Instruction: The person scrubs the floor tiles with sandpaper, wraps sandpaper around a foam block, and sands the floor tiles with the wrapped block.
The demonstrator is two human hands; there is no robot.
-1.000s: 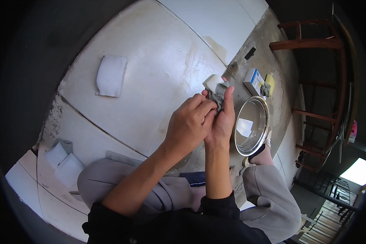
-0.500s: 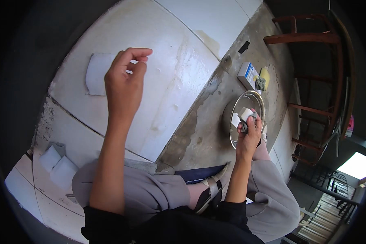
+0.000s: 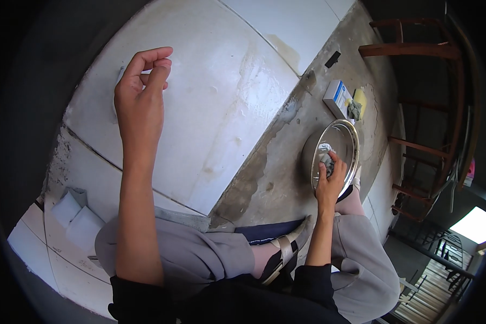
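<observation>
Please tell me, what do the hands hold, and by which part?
The right hand holds a crumpled grey cloth between thumb and fingers, by its side toward the palm, inside the metal basin. The left hand shows nothing held.

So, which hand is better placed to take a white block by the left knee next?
Probably the left hand: it looks empty and nearer the white blocks. The right hand holds grey cloth at the metal basin.

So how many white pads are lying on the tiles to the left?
3 visible: one pad and a second pad close together at lower left, and a third pad mostly hidden behind the left hand. More may be hidden.
</observation>
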